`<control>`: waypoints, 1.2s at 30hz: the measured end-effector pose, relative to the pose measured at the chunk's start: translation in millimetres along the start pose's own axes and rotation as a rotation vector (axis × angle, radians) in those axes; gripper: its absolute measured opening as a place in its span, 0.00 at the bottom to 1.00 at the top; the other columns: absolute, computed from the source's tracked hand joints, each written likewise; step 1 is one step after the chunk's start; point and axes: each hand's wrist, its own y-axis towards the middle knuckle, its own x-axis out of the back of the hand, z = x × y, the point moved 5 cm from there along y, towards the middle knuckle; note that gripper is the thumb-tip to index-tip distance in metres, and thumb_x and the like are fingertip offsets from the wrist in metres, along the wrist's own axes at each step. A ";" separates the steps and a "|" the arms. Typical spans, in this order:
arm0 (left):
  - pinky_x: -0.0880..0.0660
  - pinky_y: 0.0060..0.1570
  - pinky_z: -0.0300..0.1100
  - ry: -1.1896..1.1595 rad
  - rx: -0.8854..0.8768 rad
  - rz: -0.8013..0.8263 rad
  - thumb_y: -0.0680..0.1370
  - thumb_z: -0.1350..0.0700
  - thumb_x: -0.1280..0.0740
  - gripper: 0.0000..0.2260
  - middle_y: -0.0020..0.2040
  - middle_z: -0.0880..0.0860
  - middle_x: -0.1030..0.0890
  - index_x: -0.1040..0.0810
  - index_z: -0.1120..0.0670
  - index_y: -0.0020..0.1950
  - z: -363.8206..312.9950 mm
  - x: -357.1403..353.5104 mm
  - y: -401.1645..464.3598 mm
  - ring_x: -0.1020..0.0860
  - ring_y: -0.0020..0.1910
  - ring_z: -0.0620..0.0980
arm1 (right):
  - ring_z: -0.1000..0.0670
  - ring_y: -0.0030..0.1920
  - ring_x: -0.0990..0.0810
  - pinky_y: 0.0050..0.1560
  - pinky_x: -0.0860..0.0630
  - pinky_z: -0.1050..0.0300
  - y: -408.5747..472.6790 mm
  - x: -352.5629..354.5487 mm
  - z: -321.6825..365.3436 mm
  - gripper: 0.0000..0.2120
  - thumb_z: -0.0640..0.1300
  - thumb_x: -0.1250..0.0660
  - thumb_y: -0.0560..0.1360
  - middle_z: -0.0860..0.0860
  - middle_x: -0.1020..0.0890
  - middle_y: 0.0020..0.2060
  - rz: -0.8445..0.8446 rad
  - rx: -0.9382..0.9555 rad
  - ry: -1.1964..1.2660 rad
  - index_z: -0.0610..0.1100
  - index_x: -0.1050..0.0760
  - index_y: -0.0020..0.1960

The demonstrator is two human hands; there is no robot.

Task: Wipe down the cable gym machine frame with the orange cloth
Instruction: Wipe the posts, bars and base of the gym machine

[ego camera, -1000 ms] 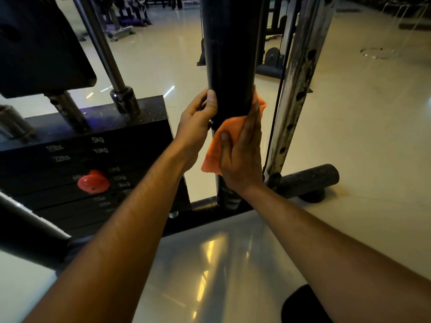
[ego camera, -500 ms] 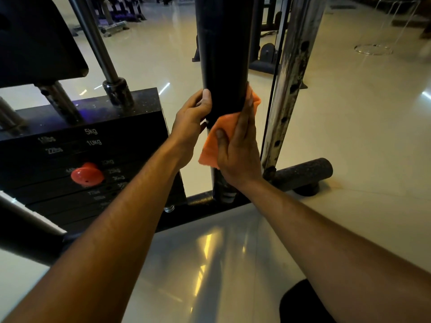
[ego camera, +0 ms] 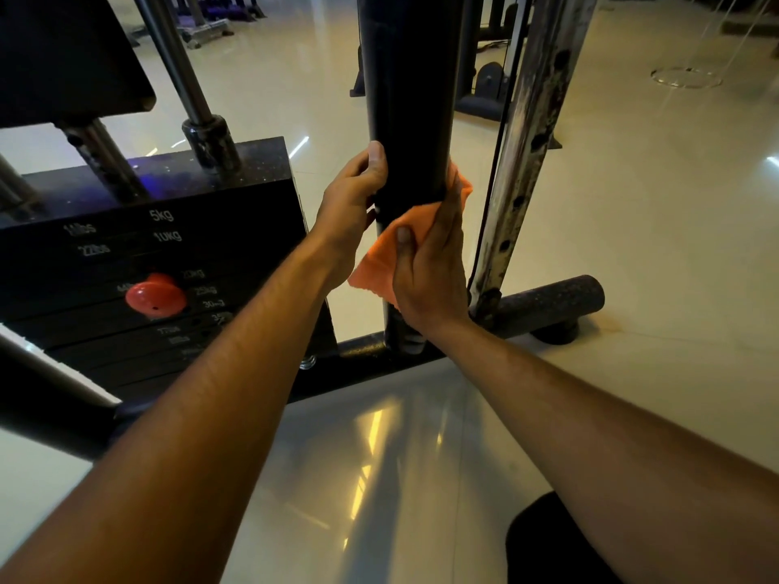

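A thick black upright post (ego camera: 406, 90) of the cable machine frame rises in the middle of the view. My right hand (ego camera: 430, 267) presses the orange cloth (ego camera: 379, 257) flat against the post's lower right side, thumb on the cloth. Part of the cloth shows beyond my fingers at the post's right edge. My left hand (ego camera: 352, 204) grips the post's left side, thumb up along it, the other fingers hidden behind the post.
To the left stands the black weight stack (ego camera: 139, 246) with a red selector pin (ego camera: 155, 295) and chrome guide rods (ego camera: 185, 78). Right of the post runs a worn perforated steel rail (ego camera: 520, 162). A black base tube (ego camera: 548, 303) lies on the glossy floor.
Both hands stay on the post at about the same height. The right hand with the cloth has crept slightly upward; the view has shifted a little.
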 end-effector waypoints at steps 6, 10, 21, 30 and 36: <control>0.30 0.77 0.51 0.029 0.000 0.011 0.89 0.40 0.48 0.20 0.69 0.44 0.21 0.26 0.45 0.74 -1.8 -3.0 -5.2 0.25 0.72 0.49 | 0.38 0.81 0.33 0.72 0.32 0.47 -28.1 -9.5 -27.5 0.51 0.65 0.38 0.85 0.43 0.56 0.88 0.163 0.049 -0.114 0.42 0.70 0.86; 0.30 0.77 0.52 0.033 0.027 -0.001 0.88 0.38 0.48 0.20 0.66 0.42 0.20 0.25 0.44 0.71 -1.9 -4.3 -7.9 0.25 0.70 0.47 | 0.36 0.81 0.33 0.75 0.29 0.36 -32.9 -9.7 -34.0 0.53 0.62 0.35 0.84 0.44 0.58 0.88 0.226 0.012 -0.124 0.52 0.76 0.84; 0.33 0.79 0.56 0.026 0.060 0.047 0.88 0.38 0.47 0.26 0.73 0.47 0.22 0.28 0.50 0.80 32.7 -1.9 -7.4 0.26 0.75 0.50 | 0.34 0.78 0.30 0.68 0.23 0.36 -28.0 -4.4 -57.1 0.49 0.69 0.47 0.82 0.44 0.58 0.88 0.305 0.157 -0.207 0.48 0.74 0.84; 0.27 0.75 0.50 -0.044 0.014 -0.057 0.89 0.40 0.47 0.21 0.70 0.44 0.20 0.26 0.45 0.76 98.7 -18.8 -24.7 0.23 0.71 0.47 | 0.37 0.84 0.37 0.77 0.31 0.28 -38.7 -22.9 -73.2 0.41 0.70 0.48 0.85 0.45 0.49 0.87 0.114 0.145 0.034 0.53 0.63 0.86; 0.28 0.73 0.49 -0.035 0.026 -0.069 0.89 0.41 0.46 0.16 0.66 0.45 0.19 0.22 0.47 0.63 103.9 -18.8 -23.8 0.23 0.69 0.47 | 0.33 0.87 0.53 0.84 0.47 0.30 -92.3 -42.9 -128.0 0.45 0.60 0.38 0.87 0.37 0.52 0.87 0.164 0.266 -0.364 0.39 0.61 0.87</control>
